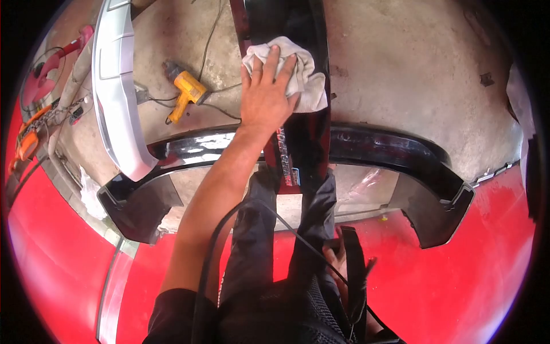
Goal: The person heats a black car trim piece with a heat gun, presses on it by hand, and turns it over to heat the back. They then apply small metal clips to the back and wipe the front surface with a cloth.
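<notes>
Right hand [342, 259]: nearest, low beside the person's dark trouser legs [252, 241], mostly hidden behind a black strap; grip cannot be told; red floor [470, 258] beneath. Black bumper [395, 152]: glossy, lying crosswise, ends curving toward the person. Black panel [312, 143]: long, narrow, glossy; long axis runs straight away from the person, from between the legs, over the bumper's middle, to the far edge of view. Label [282, 150]: red lettering along the panel's left edge with a small blue-and-white badge at its near end; too small to read. Left hand [264, 98]: flat, fingers spread and pointing away, pressed on the white cloth [306, 80]; cloth lies crumpled under the fingers on the panel's far part, spilling over the right edge. Beyond, left, on the concrete floor [401, 63]: yellow power tool [188, 89] with cord; silver bumper piece [114, 86].
</notes>
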Demonstrator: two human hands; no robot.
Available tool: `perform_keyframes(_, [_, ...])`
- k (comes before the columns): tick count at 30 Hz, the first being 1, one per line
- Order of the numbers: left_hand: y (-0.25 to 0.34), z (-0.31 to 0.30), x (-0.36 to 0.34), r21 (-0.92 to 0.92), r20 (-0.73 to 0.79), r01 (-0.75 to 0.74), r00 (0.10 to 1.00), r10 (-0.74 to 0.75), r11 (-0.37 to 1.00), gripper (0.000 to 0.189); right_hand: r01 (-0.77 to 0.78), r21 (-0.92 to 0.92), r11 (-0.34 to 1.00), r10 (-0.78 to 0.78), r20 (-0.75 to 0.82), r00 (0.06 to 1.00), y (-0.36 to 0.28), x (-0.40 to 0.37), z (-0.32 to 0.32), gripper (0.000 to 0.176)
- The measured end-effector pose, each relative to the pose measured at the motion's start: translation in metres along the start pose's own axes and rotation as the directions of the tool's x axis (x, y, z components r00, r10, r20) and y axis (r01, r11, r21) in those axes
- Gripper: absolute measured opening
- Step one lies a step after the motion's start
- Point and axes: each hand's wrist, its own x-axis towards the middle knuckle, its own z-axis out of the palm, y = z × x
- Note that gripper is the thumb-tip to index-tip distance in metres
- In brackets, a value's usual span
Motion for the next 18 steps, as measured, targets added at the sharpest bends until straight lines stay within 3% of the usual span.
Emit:
perform_keyframes(1, [0.006, 0.0, -0.006, -0.004, 0.024, 0.008, 1.0, -0.008, 1.0, 0.084, 0.003, 0.002, 1.0, -0.003, -0.003, 1.0, 0.014, -0.011, -0.006, 0.068])
perform_keyframes(3, [0.015, -0.001, -0.03, -0.008, 0.141, -0.01, 0.99, 0.011, 1.0, 0.088, 0.002, -0.368, 0.93, -0.041, -0.096, 0.995, 0.037, -0.023, -0.015, 0.072])
perform_keyframes(4, [0.018, 0.003, -0.052, -0.008, 0.222, -0.06, 0.973, 0.06, 0.998, 0.09, 0.008, -0.365, 0.931, -0.045, -0.095, 0.994, 0.033, -0.027, -0.01, 0.072])
perform_keyframes(5, [0.02, 0.007, -0.077, -0.032, 0.305, -0.092, 0.947, 0.097, 0.995, 0.089, 0.116, -0.568, 0.815, -0.149, -0.012, 0.989, 0.023, -0.035, -0.001, 0.073])
perform_keyframes(7, [0.018, 0.011, -0.125, -0.078, 0.394, -0.146, 0.904, 0.165, 0.986, 0.085, 0.308, -0.846, 0.435, -0.272, 0.203, 0.941, 0.008, -0.052, 0.011, 0.074])
perform_keyframes(10, [0.007, 0.005, -0.146, -0.035, 0.472, -0.071, 0.878, 0.079, 0.997, 0.085, 0.304, -0.823, 0.479, -0.241, 0.209, 0.948, 0.002, -0.045, 0.013, 0.069])
perform_keyframes(14, [-0.006, -0.005, -0.112, 0.03, 0.41, -0.043, 0.912, 0.027, 0.999, 0.08, 0.109, -0.747, 0.656, -0.118, 0.041, 0.992, -0.018, -0.039, 0.033, 0.049])
perform_keyframes(15, [-0.011, -0.002, -0.098, 0.041, 0.33, -0.036, 0.944, 0.021, 0.999, 0.08, 0.186, -0.792, 0.581, -0.239, 0.053, 0.97, -0.009, -0.035, 0.035, 0.044])
perform_keyframes(18, [-0.025, 0.001, -0.039, 0.117, 0.136, 0.019, 0.99, -0.035, 0.993, 0.075, 0.133, -0.752, 0.646, -0.195, 0.006, 0.981, 0.04, -0.026, 0.018, 0.044])
